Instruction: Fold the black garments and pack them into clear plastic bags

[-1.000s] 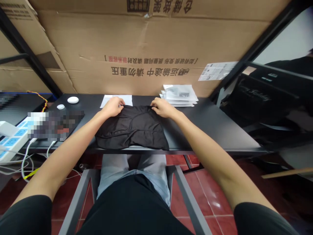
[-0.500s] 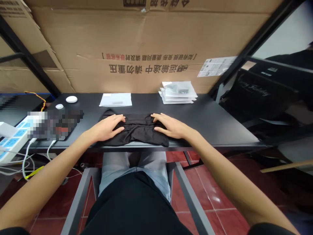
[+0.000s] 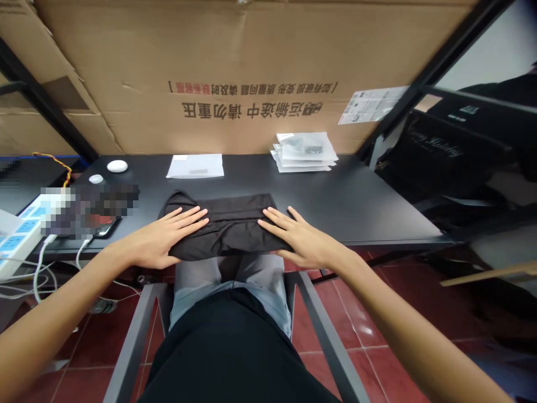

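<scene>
A large cardboard sheet (image 3: 251,56) with upside-down printing stands behind a black desk (image 3: 356,207). A black cloth (image 3: 235,224), folded and wrinkled, lies at the desk's front edge, between the person's hands. The right hand (image 3: 308,240) and left hand (image 3: 163,240) (a ring on one finger) rest on its ends, fingers spread wide. Beyond sit stacked packets (image 3: 306,150), then a single white packet (image 3: 195,166).

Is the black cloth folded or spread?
Folded, at least partly: a fold line crosses the black cloth between left hand and right hand. Layers: cannot tell.
</scene>
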